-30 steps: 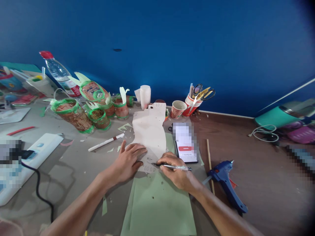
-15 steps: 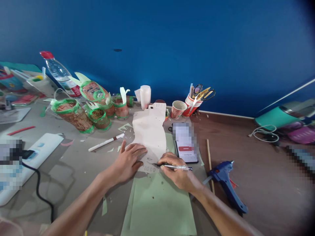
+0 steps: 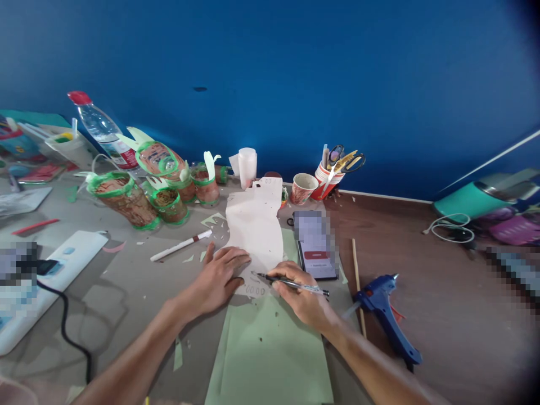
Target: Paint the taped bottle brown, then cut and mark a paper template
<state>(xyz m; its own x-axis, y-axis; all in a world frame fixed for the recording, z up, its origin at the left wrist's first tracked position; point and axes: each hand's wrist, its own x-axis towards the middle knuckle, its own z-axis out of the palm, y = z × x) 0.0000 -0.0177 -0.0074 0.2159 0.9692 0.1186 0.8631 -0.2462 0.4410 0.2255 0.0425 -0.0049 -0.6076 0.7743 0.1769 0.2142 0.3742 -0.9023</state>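
Observation:
My right hand [image 3: 295, 287] grips a pen [image 3: 310, 288], its tip on the lower part of a white cut-out paper [image 3: 255, 225]. Small drawn ovals and a curved mark show near the tip. Flat on the paper's left edge lies my left hand [image 3: 221, 277], fingers spread. Below the paper are light green sheets [image 3: 274, 360]. A white marker [image 3: 181, 246] lies left of the paper, and a phone [image 3: 316, 247] with a lit screen is to its right.
Several brown-and-green containers [image 3: 122, 199] and a plastic bottle [image 3: 101, 129] stand at the back left. Paper cups [image 3: 304, 188], one holding scissors [image 3: 352, 163], stand by the blue wall. A blue glue gun [image 3: 388, 315] and a wooden stick [image 3: 358, 287] lie right. A power strip [image 3: 63, 270] lies left.
The pen tip has shifted slightly left and up over the paper, near the curved mark. My left hand stays in place, and the view has moved a little.

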